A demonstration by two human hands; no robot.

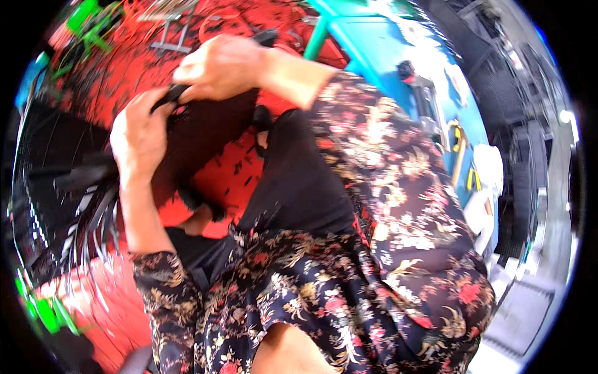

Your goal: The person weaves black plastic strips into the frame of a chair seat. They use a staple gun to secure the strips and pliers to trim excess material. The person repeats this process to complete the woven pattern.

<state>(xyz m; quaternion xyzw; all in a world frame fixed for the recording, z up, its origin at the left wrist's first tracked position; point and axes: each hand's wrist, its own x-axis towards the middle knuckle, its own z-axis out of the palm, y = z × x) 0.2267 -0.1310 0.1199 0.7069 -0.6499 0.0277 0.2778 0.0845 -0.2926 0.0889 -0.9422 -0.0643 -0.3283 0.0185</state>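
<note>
Out in front of me at the upper left, my two hands come together over a narrow black strip [168, 98]. My left hand [140, 134] is closed, its fingers and thumb pinching the strip from the left. Just beyond it, my right hand [218, 67] is curled, back upward, with its fingertips on the strip's other end. The strip's full length is hidden by the fingers, and motion blurs it. A dark panel-like shape [205, 134] lies below the hands; I cannot tell whether it joins the strip.
Black scraps litter the red floor [233, 171]. A blue table [398, 68] with a teal frame stands right, holding a dark cylindrical tool [425, 103], yellow-handled pliers [473, 179] and white cloth-like items [487, 165]. Shiny black strips [93, 218] and green frame parts [47, 315] are left.
</note>
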